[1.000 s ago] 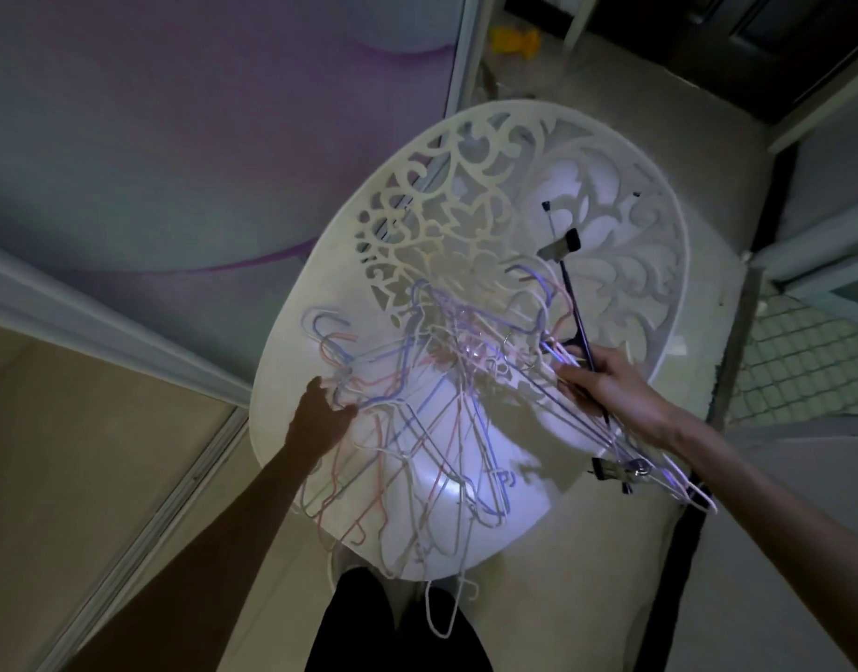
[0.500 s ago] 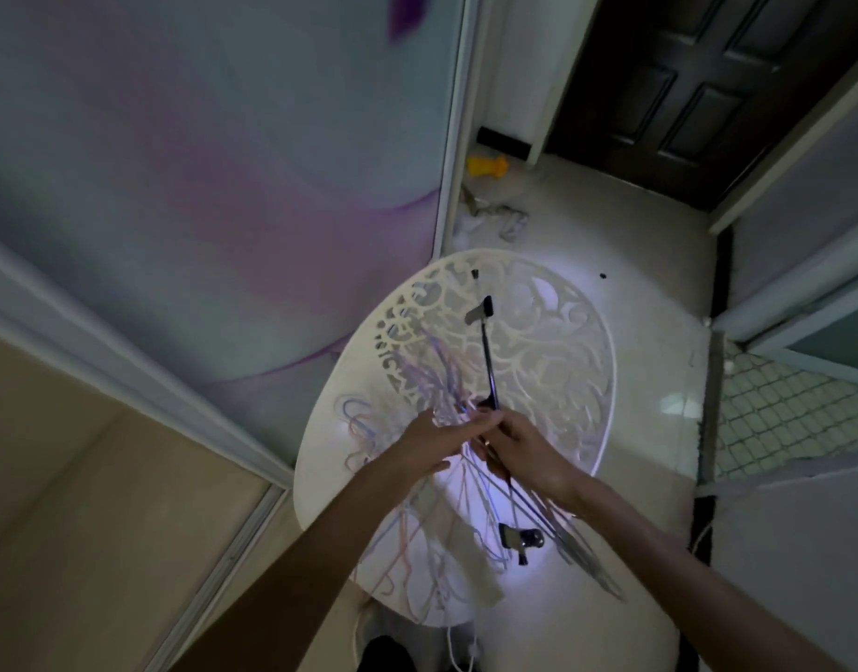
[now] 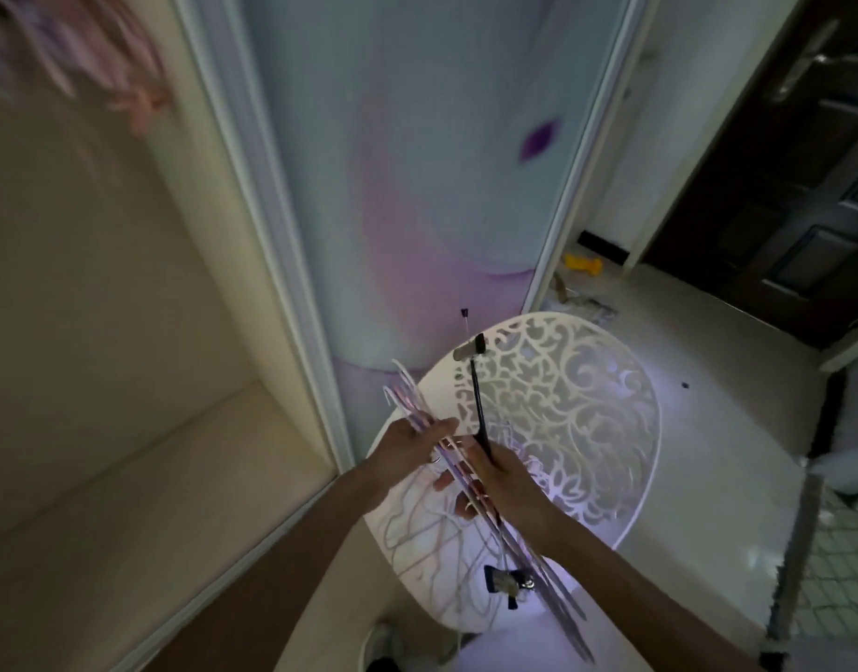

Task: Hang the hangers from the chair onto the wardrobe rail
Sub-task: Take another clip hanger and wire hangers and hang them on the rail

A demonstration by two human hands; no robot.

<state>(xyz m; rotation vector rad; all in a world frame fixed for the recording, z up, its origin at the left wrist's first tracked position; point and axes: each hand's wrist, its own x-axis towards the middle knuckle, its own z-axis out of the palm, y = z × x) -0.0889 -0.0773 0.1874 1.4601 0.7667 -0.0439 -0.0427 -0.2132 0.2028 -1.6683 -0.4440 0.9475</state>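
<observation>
Above the white round chair with its cut-out floral back, my two hands meet. My right hand grips a bundle of thin wire hangers together with a black clip hanger that sticks up past the fingers. My left hand pinches the hook ends of the same bundle. More pale hangers lie tangled on the chair seat below. At the top left, blurred pink hangers hang inside the wardrobe; the rail itself cannot be made out.
The open wardrobe compartment with a beige shelf fills the left. A sliding door with a pink and blue print stands behind the chair. A dark room door is at the right, and a small yellow object lies on the floor.
My view has risen and turned left toward the wardrobe. My left hand left the pile on the seat and joined my right hand on the lifted bundle.
</observation>
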